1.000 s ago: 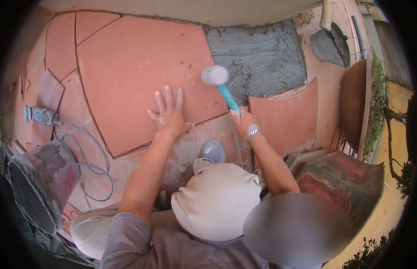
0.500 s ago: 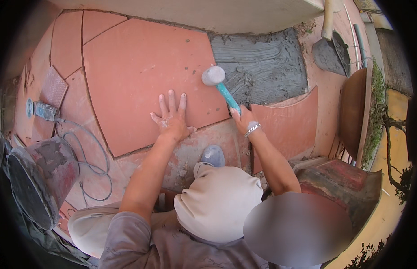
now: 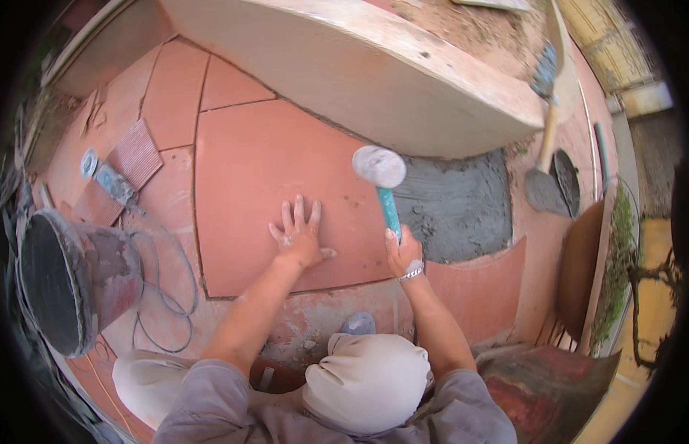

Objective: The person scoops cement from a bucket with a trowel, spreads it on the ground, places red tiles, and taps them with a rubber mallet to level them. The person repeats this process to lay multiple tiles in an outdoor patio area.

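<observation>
A large red floor tile (image 3: 248,177) lies in front of me, its far edge along a low plastered wall. My left hand (image 3: 301,243) rests on it near its front edge, palm down with fingers spread. My right hand (image 3: 405,251) is closed round the teal handle of a rubber mallet (image 3: 379,166). The mallet's pale, dusty head is over the tile's right part, next to the mortar; whether it touches the tile I cannot tell. Wet grey mortar (image 3: 463,203), ridged by a trowel, spreads to the right of the tile. A curved-edged tile (image 3: 481,285) lies nearer me on the right.
An angle grinder (image 3: 111,183) with a looped cord lies on the left beside ribbed tile pieces (image 3: 134,157). A mortar-smeared bucket (image 3: 107,270) is tipped toward the left. The plastered wall (image 3: 344,70) borders the far side. A shovel (image 3: 549,148) and a black bucket (image 3: 567,183) are at the right.
The view has tilted up, bringing more of the wall and the shovel into sight. The mallet is now more upright. My left hand stays flat on the tile.
</observation>
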A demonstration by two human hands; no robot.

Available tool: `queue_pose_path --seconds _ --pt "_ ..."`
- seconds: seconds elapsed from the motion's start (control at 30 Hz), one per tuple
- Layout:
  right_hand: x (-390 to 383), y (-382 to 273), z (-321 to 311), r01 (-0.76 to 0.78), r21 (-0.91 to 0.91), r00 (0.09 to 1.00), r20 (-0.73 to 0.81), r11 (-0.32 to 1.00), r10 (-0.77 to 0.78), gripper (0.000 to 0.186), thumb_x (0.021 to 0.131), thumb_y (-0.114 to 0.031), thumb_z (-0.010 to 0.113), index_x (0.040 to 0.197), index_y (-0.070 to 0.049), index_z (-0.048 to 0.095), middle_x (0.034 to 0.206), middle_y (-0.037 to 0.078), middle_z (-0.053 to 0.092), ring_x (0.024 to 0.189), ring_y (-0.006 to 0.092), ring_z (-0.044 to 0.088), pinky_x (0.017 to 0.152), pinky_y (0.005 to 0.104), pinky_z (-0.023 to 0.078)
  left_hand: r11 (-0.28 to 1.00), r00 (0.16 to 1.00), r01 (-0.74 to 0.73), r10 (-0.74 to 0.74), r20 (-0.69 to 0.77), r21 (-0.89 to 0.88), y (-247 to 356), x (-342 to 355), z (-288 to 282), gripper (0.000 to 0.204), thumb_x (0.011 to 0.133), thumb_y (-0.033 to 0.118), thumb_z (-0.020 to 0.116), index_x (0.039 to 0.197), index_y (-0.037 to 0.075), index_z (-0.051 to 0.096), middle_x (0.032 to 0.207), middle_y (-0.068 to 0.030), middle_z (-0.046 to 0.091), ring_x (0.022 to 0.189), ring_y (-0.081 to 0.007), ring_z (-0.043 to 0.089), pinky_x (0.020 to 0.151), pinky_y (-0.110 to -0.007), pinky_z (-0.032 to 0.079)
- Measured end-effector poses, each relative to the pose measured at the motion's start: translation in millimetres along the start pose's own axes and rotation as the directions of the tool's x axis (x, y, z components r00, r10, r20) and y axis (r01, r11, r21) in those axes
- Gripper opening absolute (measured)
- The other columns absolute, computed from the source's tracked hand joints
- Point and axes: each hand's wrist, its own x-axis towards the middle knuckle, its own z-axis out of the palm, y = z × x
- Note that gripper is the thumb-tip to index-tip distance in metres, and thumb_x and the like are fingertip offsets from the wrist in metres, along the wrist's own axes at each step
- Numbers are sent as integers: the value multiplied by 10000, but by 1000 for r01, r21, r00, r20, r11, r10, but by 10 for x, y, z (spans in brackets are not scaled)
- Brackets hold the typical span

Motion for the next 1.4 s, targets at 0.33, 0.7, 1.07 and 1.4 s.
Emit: queue_pose_path --seconds 0.33,0.7,1.07,1.4 --pt "840 -545 498 14 -97 998 61 995 -8 534 992 -512 439 989 -9 619 871 313 653 854 508 631 760 564 490 984 990 135 -130 51 -112 -566 450 -526 1184 756 545 782 1599 263 -1 1648 -134 -146 1503 -425 -107 1113 -703 236" --pt "693 -653 505 -133 -330 955 209 934 210 585 986 -550 423 1009 0 620 960 324 649 941 520 605 826 563 479 982 986 158 -151 77 -105 -524 468 -614 1200 742 539 796 1597 276 -4 1651 -120 -149 1509 -407 -105 1113 -696 246" --pt "-119 -298 503 -184 -5 953 245 983 179 557 957 -558 502 965 -16 631 853 229 671 813 385 658 723 468 501 991 989 115 -121 -83 -72 -524 466 -387 1048 786 467 774 1593 275 133 1661 -132 -33 1509 -435 0 1102 -666 311" --pt "-1068 160 886 -325 234 671 739 916 49 472 904 -527 648 955 -58 670 809 34 635 762 144 585 703 342 490 928 955 -67 -47 -292 -366 -954 808 -261 602 912 332 637 1360 -55 521 1329 -252 586 1248 -372 562 1065 -427 433"
